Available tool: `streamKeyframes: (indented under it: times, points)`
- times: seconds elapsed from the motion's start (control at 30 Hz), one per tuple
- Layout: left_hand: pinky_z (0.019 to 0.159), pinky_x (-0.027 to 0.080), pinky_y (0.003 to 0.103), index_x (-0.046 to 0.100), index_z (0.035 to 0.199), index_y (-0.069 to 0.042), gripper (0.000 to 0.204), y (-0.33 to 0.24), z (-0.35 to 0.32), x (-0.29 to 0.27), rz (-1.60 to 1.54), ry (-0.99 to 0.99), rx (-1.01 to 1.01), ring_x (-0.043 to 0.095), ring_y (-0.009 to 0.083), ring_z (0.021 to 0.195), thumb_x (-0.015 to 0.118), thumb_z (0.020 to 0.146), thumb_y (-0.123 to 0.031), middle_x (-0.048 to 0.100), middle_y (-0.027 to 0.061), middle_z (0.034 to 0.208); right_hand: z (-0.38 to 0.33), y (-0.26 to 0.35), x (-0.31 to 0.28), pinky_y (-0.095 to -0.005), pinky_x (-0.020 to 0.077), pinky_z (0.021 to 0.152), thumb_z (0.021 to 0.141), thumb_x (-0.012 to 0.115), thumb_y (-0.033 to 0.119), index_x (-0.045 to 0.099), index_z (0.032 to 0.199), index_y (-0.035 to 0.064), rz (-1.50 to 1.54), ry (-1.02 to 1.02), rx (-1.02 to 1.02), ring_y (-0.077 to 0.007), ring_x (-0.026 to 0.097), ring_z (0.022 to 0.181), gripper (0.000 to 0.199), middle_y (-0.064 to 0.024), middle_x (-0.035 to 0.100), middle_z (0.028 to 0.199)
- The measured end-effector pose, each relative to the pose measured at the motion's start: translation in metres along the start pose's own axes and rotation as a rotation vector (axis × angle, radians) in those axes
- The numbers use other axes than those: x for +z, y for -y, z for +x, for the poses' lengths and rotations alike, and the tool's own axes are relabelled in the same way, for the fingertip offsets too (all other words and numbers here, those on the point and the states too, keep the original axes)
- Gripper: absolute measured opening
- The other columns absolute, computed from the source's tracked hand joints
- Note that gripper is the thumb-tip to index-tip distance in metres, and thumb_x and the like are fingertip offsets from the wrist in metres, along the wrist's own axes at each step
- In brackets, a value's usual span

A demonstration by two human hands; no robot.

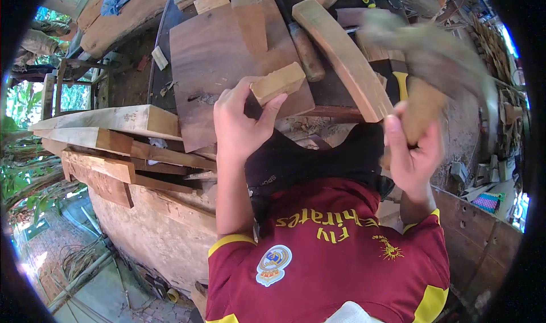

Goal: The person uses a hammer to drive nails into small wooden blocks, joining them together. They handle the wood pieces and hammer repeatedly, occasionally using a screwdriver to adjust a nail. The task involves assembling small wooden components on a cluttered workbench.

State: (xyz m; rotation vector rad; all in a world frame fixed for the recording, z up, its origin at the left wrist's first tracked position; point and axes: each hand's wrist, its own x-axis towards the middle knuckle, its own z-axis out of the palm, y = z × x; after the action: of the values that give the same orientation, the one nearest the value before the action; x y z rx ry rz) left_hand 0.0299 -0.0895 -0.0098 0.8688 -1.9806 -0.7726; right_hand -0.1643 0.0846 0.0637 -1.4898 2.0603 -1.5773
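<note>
View from above a cluttered woodworking bench (131, 84) outdoors, seen over a person in a dark red and yellow shirt. A wide dark brown board (219, 61) lies flat at the bench's middle, with a long curved pale timber (344, 58) to its right and stacked pale planks (108, 127) at the left edge. The right hand (412, 149) is closed around the wooden handle of a mallet (432, 56), raised and motion-blurred above the bench. The left hand (242, 121) grips a small pale wood block (278, 82), pinched between thumb and fingers, resting at the dark board's near edge. A yellow-handled tool (401, 84) lies beneath the mallet. Judging by the lifted mallet, the striking seems under way; no finished result shows on the block.
</note>
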Motion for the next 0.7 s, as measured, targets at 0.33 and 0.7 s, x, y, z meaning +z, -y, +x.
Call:
streamKeyframes:
  times: [0.33,0.7]
  points:
    - [0.065,0.051,0.029,0.065,0.091,0.001,0.027,-0.007,0.005,-0.007,0.035,0.097,-0.025,0.068,0.0143,0.07,0.083,0.079,-0.016,0.071,0.0112,0.077,-0.011,-0.014,0.03,-0.0302,0.0485,0.061,0.093,0.067,0.01,0.057,0.103,0.0005,-0.079,0.248,0.021,-0.015,0.061,0.064,0.017,-0.0063,0.062,0.075]
    - [0.057,0.049,0.036,0.067,0.091,-0.004,0.03,0.003,0.004,0.0,-0.009,0.017,0.021,0.063,0.0296,0.061,0.084,0.074,-0.022,0.066,0.0129,0.071,-0.02,-0.017,0.03,-0.0276,0.0483,0.063,0.093,0.067,0.009,0.056,0.102,-0.0027,0.003,0.22,0.062,-0.011,0.059,0.068,0.018,-0.0079,0.062,0.077]
